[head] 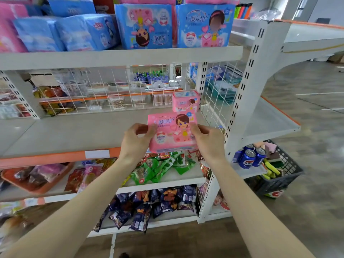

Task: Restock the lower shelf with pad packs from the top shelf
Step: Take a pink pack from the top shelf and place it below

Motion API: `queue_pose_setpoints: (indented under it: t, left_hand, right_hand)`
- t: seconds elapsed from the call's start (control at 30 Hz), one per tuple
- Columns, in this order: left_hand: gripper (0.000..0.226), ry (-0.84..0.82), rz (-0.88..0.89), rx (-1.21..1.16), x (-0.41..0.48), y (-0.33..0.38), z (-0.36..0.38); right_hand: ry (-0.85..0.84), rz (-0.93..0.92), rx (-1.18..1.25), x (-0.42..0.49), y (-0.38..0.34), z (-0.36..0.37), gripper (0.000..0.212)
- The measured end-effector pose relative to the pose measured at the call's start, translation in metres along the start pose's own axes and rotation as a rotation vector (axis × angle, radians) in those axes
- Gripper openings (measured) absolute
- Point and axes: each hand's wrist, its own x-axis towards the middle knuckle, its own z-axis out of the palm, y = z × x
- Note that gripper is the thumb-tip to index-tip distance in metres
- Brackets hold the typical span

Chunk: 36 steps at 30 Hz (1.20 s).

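Both hands hold a pink pad pack with a cartoon girl on it, over the front right part of the lower shelf. My left hand pinches its left edge, and my right hand grips its right edge. Another pink pad pack stands upright at the back right of that shelf, against the wire grid. On the top shelf stand several blue pad packs and pink ones at the left.
A wire grid backs the lower shelf, and a white upright post bounds it on the right. Snack packets fill the shelves below. Soda cans and a black basket sit to the right.
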Motion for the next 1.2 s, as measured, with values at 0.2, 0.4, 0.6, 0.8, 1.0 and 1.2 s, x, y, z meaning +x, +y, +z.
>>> queue_pose_setpoints:
  t: [0.2, 0.4, 0.6, 0.8, 1.0, 1.2]
  left_hand:
    - [0.052, -0.057, 0.017, -0.026, 0.025, -0.019, -0.007]
    - [0.026, -0.107, 0.026, 0.027, 0.072, -0.047, -0.008]
    - [0.023, -0.122, -0.005, -0.023, 0.127, -0.077, -0.004]
    - [0.037, -0.139, -0.021, 0.113, 0.18, -0.1, -0.007]
    - [0.037, -0.133, 0.065, 0.21, 0.22, -0.116, -0.008]
    - [0.051, -0.117, 0.109, 0.218, 0.236, -0.121, 0.009]
  right_hand:
    - [-0.091, -0.094, -0.093, 0.018, 0.02, 0.034, 0.019]
    - [-0.095, -0.119, -0.114, 0.046, 0.034, 0.067, 0.018]
    - [-0.113, -0.062, -0.16, 0.095, 0.052, 0.099, 0.03]
    - [-0.052, -0.041, -0.18, 0.137, 0.073, 0.137, 0.035]
    - [-0.012, -0.063, -0.208, 0.163, 0.087, 0.168, 0.03]
    - [-0.002, -0.03, -0.291, 0.186, 0.095, 0.174, 0.024]
